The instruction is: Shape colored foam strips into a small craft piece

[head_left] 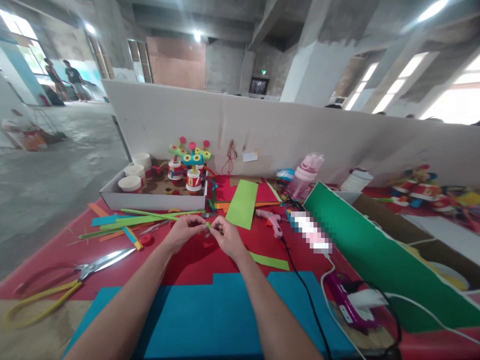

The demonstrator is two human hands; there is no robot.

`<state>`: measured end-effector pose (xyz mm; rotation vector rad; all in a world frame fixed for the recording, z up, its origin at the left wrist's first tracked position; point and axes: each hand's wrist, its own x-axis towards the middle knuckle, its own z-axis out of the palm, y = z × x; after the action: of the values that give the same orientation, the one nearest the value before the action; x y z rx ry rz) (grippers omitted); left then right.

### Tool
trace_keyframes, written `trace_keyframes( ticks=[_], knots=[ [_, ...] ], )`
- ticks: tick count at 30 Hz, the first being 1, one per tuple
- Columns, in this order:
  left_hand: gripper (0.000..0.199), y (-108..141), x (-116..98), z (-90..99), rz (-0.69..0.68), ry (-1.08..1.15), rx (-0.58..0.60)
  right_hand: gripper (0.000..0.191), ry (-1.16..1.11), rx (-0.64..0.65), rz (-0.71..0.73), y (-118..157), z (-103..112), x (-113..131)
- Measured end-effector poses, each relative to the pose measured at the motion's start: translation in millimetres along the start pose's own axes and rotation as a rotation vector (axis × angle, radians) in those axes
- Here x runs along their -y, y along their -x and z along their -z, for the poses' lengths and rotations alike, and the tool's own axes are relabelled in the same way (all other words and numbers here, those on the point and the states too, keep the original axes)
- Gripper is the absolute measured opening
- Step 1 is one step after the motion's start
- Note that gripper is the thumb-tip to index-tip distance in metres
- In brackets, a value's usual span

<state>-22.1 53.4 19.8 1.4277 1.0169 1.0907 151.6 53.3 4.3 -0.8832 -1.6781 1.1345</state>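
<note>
Both hands meet over the red tabletop (180, 270), pinching a small piece of green paper (209, 226) between the fingertips. My left hand (186, 231) grips it from the left, and my right hand (226, 237) from the right. Much of the piece is hidden by the fingers. Just behind the right hand lies a wide light-green paper strip (243, 204); a shorter green strip (270, 261) rests by the right wrist. To the right is a pink glue gun (270, 220). Cut green paper strips (129, 221) lie left of the left hand.
Large scissors (86, 270) lie open at left. Behind them, a shallow box (153, 202) holds paper-cup figures (193, 179) and white cups (131, 183). Blue sheets (187, 320) cover the front edge. A purple power strip (347, 300) with cords and a green panel (360, 250) stand at right.
</note>
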Motion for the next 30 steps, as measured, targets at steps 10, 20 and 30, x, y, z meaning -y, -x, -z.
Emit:
trace_keyframes(
  ticks=[10, 20, 30],
  knots=[
    [0.023, -0.1, -1.6, -4.2, -0.016, -0.038, -0.056, 0.015, 0.098, -0.16, 0.003, -1.4, -2.2, -0.5],
    [0.025, -1.1, -0.4, -5.3, 0.008, -0.057, -0.064, 0.014, 0.097, -0.193, -0.036, -0.7, -3.1, -0.6],
    [0.022, -0.6, -1.2, -6.8, 0.017, -0.006, -0.049, 0.011, 0.117, -0.207, -0.021, 0.5, -4.1, 4.8]
  ],
)
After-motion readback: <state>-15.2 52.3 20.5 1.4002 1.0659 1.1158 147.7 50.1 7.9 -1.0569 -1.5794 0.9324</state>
